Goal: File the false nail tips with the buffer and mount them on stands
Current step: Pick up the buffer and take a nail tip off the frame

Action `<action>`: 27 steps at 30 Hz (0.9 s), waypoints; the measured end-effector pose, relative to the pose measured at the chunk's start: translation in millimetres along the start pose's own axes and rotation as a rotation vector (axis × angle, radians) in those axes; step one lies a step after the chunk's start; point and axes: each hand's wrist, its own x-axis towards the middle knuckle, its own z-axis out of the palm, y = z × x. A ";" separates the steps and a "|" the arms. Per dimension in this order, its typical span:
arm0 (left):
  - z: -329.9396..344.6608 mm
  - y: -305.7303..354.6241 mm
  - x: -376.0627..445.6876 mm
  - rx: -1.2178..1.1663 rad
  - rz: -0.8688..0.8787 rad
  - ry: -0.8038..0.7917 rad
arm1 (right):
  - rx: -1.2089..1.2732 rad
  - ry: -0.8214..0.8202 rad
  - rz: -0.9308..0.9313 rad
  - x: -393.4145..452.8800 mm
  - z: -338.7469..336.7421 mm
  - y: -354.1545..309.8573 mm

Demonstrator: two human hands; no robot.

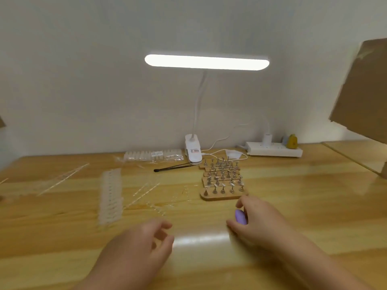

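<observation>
My right hand [254, 218] grips a small purple buffer [240, 217] just above the wooden table, close in front of the stands. The stands [222, 181] are several wooden bases with small metal holders, set in rows at mid-table. My left hand [146, 239] hovers low over the table with its fingers curled toward the thumb; whether it pinches a nail tip is lost in blur. A strip of clear false nail tips [111, 197] lies to the left, and loose clear tips [167, 203] are scattered between the strip and the stands.
A lit clip lamp [206, 62] stands at the back, its clamp [193, 150] by a black brush [173, 166]. Bagged nail tips [152, 156] lie along the wall. A white power strip [274, 151] sits back right. A cardboard box [364, 91] looms at the right edge.
</observation>
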 end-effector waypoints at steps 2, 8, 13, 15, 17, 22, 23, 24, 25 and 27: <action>1.6 3.0 32.5 0.006 -0.052 0.133 | 0.042 0.047 -0.015 3.8 1.7 -2.6; 26.9 -14.2 69.6 0.135 -0.126 0.337 | 0.212 0.231 -0.075 5.3 14.6 2.9; 44.3 -23.8 52.2 0.448 0.128 0.404 | 0.305 0.272 -0.070 -5.9 22.3 12.7; 43.5 -21.4 55.0 0.476 0.115 0.357 | 0.321 0.246 -0.086 -6.8 21.6 13.7; 44.8 -23.7 57.2 0.479 0.086 0.317 | 0.334 0.244 -0.088 -4.9 22.0 15.1; 47.4 -26.9 53.3 0.452 0.052 0.265 | 0.368 0.268 -0.045 -3.1 22.7 18.2; 48.3 -26.6 53.1 0.441 0.051 0.251 | 0.372 0.269 -0.037 -2.9 22.4 18.0; 50.2 -27.7 54.3 0.440 0.049 0.235 | 0.372 0.271 -0.030 -2.7 22.4 18.4; 52.4 -29.7 55.8 0.442 0.049 0.231 | 0.378 0.275 -0.021 -1.9 22.3 18.7; 55.1 -33.2 57.9 0.426 0.060 0.244 | 0.394 0.279 -0.009 -0.3 21.5 19.1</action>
